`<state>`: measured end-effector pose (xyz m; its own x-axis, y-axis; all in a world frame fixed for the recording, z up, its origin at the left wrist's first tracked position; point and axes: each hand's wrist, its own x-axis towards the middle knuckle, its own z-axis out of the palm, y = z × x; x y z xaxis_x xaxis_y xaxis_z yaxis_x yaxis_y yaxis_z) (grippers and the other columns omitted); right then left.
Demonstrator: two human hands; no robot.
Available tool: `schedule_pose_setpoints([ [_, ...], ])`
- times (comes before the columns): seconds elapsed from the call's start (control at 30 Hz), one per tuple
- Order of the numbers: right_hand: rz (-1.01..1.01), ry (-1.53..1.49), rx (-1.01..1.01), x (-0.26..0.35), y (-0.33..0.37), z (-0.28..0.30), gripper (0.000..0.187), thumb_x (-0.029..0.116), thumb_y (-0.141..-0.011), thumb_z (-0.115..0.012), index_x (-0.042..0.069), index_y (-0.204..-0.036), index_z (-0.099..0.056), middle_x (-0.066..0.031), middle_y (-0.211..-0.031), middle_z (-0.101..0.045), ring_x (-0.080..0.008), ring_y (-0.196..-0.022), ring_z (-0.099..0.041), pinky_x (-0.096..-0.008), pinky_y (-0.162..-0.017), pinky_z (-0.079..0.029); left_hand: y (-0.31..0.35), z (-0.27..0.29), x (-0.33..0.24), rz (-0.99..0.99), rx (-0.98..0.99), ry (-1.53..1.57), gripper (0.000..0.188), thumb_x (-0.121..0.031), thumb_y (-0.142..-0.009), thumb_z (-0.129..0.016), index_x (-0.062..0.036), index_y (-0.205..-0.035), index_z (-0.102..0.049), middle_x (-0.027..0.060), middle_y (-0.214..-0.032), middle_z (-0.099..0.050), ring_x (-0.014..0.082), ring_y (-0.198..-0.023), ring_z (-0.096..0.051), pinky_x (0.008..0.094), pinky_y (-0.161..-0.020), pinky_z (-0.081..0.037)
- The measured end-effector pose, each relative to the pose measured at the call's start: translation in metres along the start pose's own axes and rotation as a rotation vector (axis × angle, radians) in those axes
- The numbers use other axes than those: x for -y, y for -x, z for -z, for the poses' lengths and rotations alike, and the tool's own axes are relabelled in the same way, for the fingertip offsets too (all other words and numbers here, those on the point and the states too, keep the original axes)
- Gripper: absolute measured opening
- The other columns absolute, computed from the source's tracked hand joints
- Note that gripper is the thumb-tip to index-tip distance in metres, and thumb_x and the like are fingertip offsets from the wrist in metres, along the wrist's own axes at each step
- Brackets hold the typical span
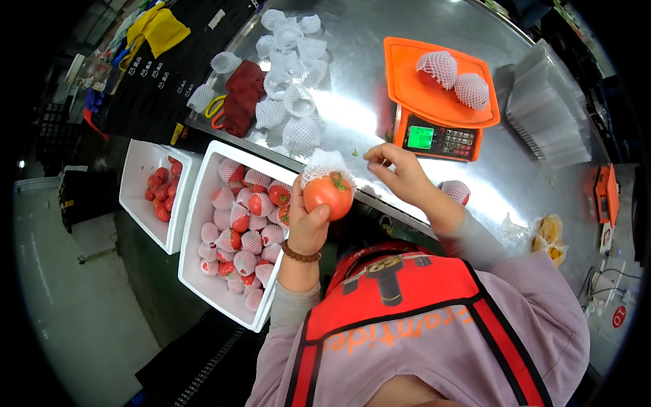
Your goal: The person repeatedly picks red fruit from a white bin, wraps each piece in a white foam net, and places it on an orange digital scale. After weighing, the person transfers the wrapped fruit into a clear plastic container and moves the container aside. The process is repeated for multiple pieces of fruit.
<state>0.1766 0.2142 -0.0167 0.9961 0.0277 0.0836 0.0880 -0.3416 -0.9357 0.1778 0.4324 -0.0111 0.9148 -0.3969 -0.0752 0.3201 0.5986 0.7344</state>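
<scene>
My left hand (pixel 308 227) is closed round a red tomato (pixel 329 200) with a green calyx, held above the table's near edge. A white foam net sleeve (pixel 324 163) covers its far side, leaving the calyx side bare. To the right, my right hand (pixel 400 175) hovers over the metal table, its fingers loosely bent and apart, with nothing visible in them. Close to its fingertips lies a small green scrap (pixel 354 152). One netted tomato (pixel 456 191) rests on the table beside my right forearm.
An orange scale (pixel 434 139) carries two netted tomatoes. White foam sleeves (pixel 298 102) lie piled by a dark red cloth (pixel 243 98). Left of me stand a white foam box (pixel 192 234) of netted tomatoes and another box (pixel 146 227) of bare ones. Clear plastic trays (pixel 549 105) are stacked far right.
</scene>
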Motion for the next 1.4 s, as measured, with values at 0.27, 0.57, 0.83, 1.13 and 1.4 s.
schedule_pose_setpoints([
  [0.27, 0.483, 0.175, 0.047, 0.042, 0.016, -0.017, 0.042, 0.006, -0.077, -0.066, 0.009, -0.118, -0.059, -0.0124, -0.115, -0.053, -0.0323, -0.103, -0.052, -0.0373, -0.085, -0.044, 0.0, -0.005, 0.004, 0.049, -0.008, -0.075, 0.08, -0.009, -0.07, -0.073, -0.0016, -0.135, -0.027, 0.012, -0.122, -0.048, 0.021, -0.111, -0.051, 0.0344, -0.096, -0.043],
  [0.57, 0.324, 0.095, 0.216, 0.035, 0.006, -0.01, 0.014, 0.006, -0.078, -0.065, 0.003, -0.089, -0.058, -0.0119, -0.082, -0.057, -0.0309, -0.079, -0.056, -0.0365, -0.071, -0.045, 0.008, 0.005, 0.008, 0.059, -0.016, -0.222, 0.077, -0.011, -0.07, -0.074, -0.0003, -0.133, -0.031, 0.0118, -0.117, -0.051, 0.0205, -0.106, -0.054, 0.0331, -0.093, -0.045],
  [0.83, 0.184, 0.126, 0.353, 0.037, 0.014, -0.002, 0.012, 0.009, -0.08, -0.063, 0.003, -0.086, -0.054, -0.0132, -0.077, -0.057, -0.0328, -0.073, -0.056, -0.039, -0.065, -0.046, 0.013, -0.004, 0.024, 0.032, -0.113, -0.067, 0.063, -0.008, -0.072, -0.071, -0.0008, -0.127, -0.04, 0.0112, -0.116, -0.052, 0.0192, -0.104, -0.054, 0.0322, -0.091, -0.046],
  [1.13, 0.246, -0.075, 0.275, 0.044, 0.031, -0.034, 0.023, 0.004, -0.075, -0.064, 0.003, -0.096, -0.055, -0.0118, -0.094, -0.056, -0.0279, -0.085, -0.058, -0.0346, -0.072, -0.047, 0.002, 0.024, 0.01, -0.087, -0.175, 0.009, 0.049, -0.024, -0.085, -0.061, -0.0044, -0.123, -0.038, 0.0131, -0.117, -0.05, 0.028, -0.106, -0.054, 0.043, -0.091, -0.048],
  [1.4, 0.287, -0.082, 0.047, 0.027, 0.014, -0.037, 0.029, 0.015, -0.078, -0.07, 0.005, -0.104, -0.064, -0.0098, -0.087, -0.056, -0.0245, -0.08, -0.054, -0.0317, -0.071, -0.045, 0.01, 0.013, 0.01, 0.069, 0.002, 0.052, 0.061, -0.03, -0.079, -0.069, -0.003, -0.125, -0.039, 0.0113, -0.119, -0.05, 0.0234, -0.111, -0.052, 0.0375, -0.096, -0.045],
])
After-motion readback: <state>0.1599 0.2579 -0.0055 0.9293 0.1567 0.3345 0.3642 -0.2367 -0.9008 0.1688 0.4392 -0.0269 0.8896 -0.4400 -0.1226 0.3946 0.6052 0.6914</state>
